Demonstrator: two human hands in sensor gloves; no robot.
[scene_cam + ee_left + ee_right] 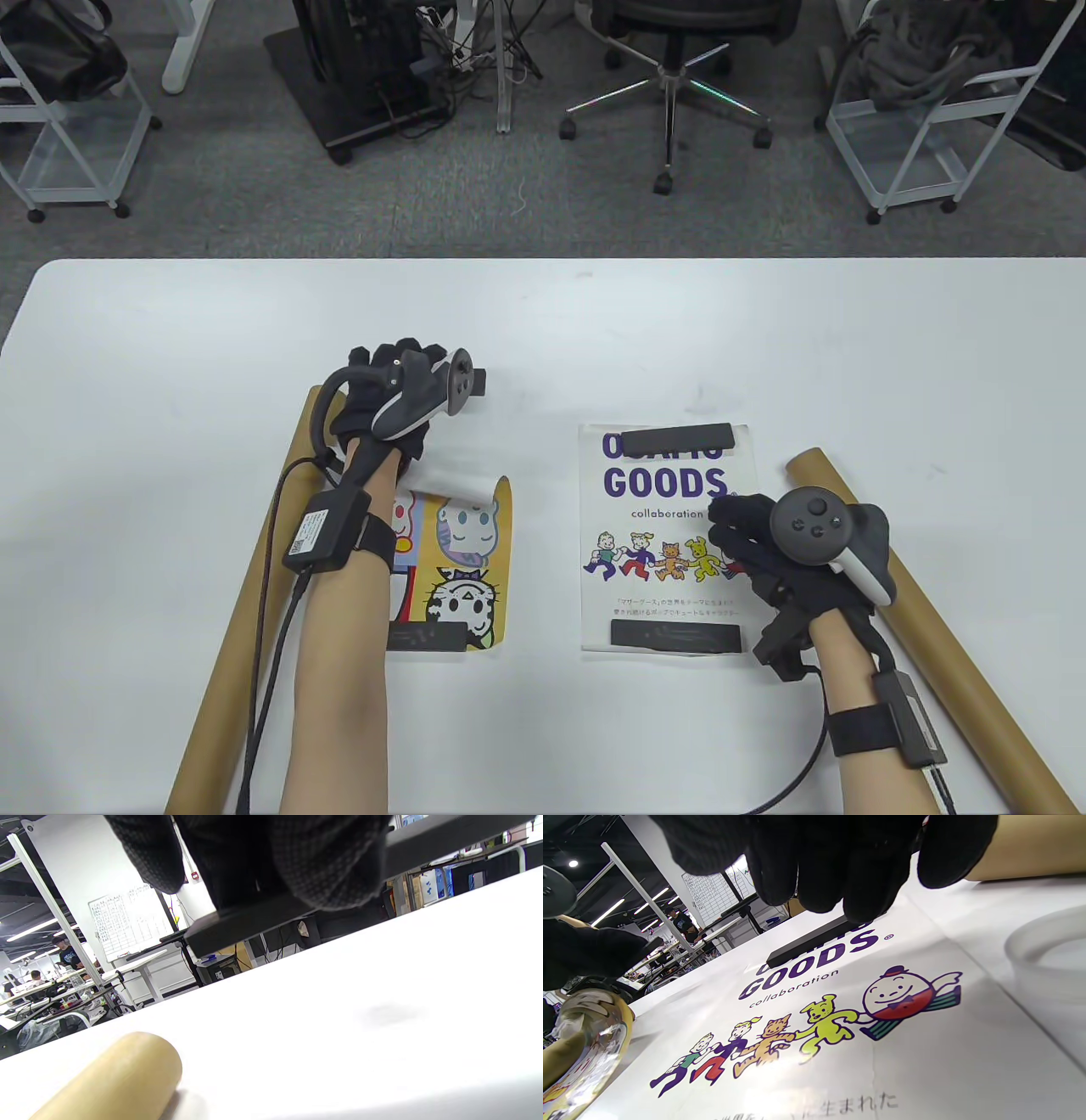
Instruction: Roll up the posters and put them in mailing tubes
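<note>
On the white table (594,340) two posters lie side by side between a pair of long brown cardboard mailing tubes. The glossy white poster printed "GOODS collaboration" with a row of cartoon figures (657,543) lies flat on the right half, pinned by a flat black bar across its far edge (680,438) and another black bar near its close edge (676,635). The right hand in its black sensor glove (768,552) is over that poster's right edge, fingers bent and pointing down toward the paper; from the wrist camera the fingertips (869,887) hang just above the far bar, and I cannot tell whether they touch it or grip anything. Just beside that hand runs the right brown cardboard tube (933,628), angled away toward the near right corner. To the left, the yellow cartoon poster with cat faces (462,560) has its far edge curling up off the table, while a third black bar (428,637) weighs down its near edge. The left gloved hand (390,390) is lifted beyond that curl, pinching a flat black bar (237,926) that pokes out on either side of its fingers, clear of the table. The left brown cardboard tube (246,611) lies under that forearm, running from beside the hand toward the near edge.
</note>
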